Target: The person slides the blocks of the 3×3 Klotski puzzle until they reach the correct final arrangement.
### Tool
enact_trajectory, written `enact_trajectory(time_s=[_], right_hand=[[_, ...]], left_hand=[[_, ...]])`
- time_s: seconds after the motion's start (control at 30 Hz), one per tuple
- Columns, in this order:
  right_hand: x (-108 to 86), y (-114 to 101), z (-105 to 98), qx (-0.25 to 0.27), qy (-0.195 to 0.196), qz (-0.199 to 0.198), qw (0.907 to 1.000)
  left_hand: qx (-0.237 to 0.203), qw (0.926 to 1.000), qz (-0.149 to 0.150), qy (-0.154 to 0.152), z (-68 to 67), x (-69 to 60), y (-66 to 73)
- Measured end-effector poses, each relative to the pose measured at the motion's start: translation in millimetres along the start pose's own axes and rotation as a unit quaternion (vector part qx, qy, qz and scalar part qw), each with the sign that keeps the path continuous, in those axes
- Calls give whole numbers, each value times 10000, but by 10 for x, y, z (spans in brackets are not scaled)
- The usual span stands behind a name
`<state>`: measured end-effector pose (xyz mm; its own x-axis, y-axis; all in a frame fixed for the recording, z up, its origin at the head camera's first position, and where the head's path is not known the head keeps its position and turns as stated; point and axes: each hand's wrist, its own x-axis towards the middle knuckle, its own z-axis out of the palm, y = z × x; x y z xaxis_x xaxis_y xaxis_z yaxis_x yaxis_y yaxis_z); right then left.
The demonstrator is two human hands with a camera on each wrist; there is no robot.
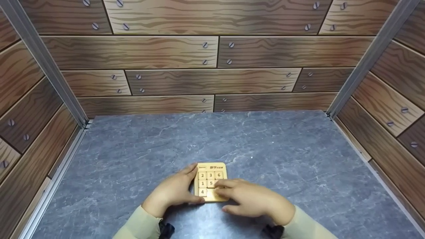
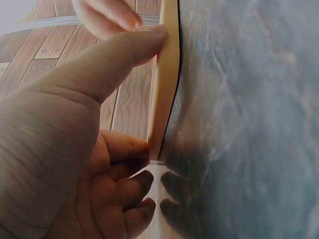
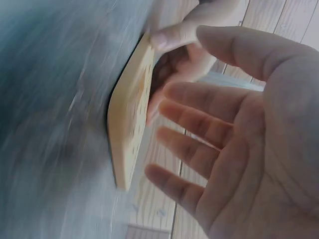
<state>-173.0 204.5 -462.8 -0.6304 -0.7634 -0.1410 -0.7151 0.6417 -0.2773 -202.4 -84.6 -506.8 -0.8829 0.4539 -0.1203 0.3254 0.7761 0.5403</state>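
Note:
A wooden sliding number puzzle [image 1: 212, 164] lies on the table in front of me. Its visible tiles read 2, 3, 6 in the top row, 1 and 5 in the middle, and 4 at the lower left. My left hand [image 1: 172, 191] grips its left side, the thumb at the near edge and a finger near the far corner. In the left wrist view the puzzle's side edge [image 2: 167, 84] is between thumb and fingers. My right hand [image 1: 254, 199] hovers over the lower right part, hiding what lies there. The right wrist view shows its fingers [image 3: 192, 149] loosely extended, holding nothing.
The blue-grey marbled tabletop [image 1: 199, 139] stretches around the puzzle. Wood-patterned panels [image 1: 172, 81] stand at the back and on both sides, with metal posts [image 1: 357, 63] at the corners.

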Motion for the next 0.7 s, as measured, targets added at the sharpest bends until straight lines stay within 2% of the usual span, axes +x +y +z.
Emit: enact_trajectory(time_s=[0.13,0.27,0.5,0.7], right_hand=[[-153,82,20,-76,-90,103,9999],[-223,124,84,-15,-228,130,9997],[-209,139,123,182,-201,174,9995],[-124,72,157,-71,-161,158,9997]], left_hand=[[-10,10000,-1,7,0,-1,8],[-54,10000,1,20,-2,-6,13],[-94,10000,-22,1,2,-6,18],[-107,9999,-39,-40,-7,-6,31]])
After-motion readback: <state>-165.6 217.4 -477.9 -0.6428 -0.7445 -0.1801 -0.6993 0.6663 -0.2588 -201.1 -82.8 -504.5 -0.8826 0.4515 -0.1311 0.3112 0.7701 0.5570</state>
